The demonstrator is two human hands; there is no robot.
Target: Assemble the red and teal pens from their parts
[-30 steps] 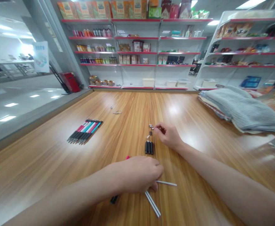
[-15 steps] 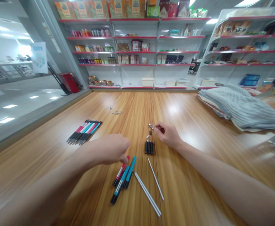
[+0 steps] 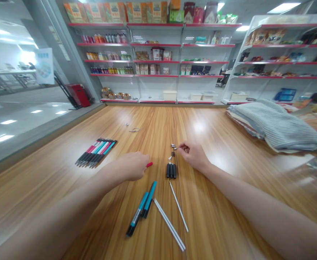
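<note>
My left hand [image 3: 134, 166] is closed around a red pen barrel [image 3: 149, 164], whose red end sticks out past the fingers; the rest is hidden in the hand. My right hand [image 3: 191, 153] pinches a tiny silver pen tip [image 3: 175, 148] beside a few more small metal tips [image 3: 172, 145]. Below these lie small dark parts [image 3: 173, 154], a small white piece [image 3: 170, 158] and black rubber grips [image 3: 171, 170] side by side. Two blue pen barrels [image 3: 149, 200] rest nearer to me. Three white refills [image 3: 169, 224] lie to their right, two together and one apart.
A row of several assembled pens [image 3: 95, 152] lies on the left of the wooden table [image 3: 201, 231]. Farther back are a thin grey loop [image 3: 134, 130] and a tiny metal bit [image 3: 127, 124]. Folded cloths [image 3: 277, 122] are stacked at right. Stocked shelves [image 3: 155, 75] stand behind.
My left hand has picked up the red pen barrel from beside the blue ones and moved it up, away from me. My right hand has stayed at the metal tips.
</note>
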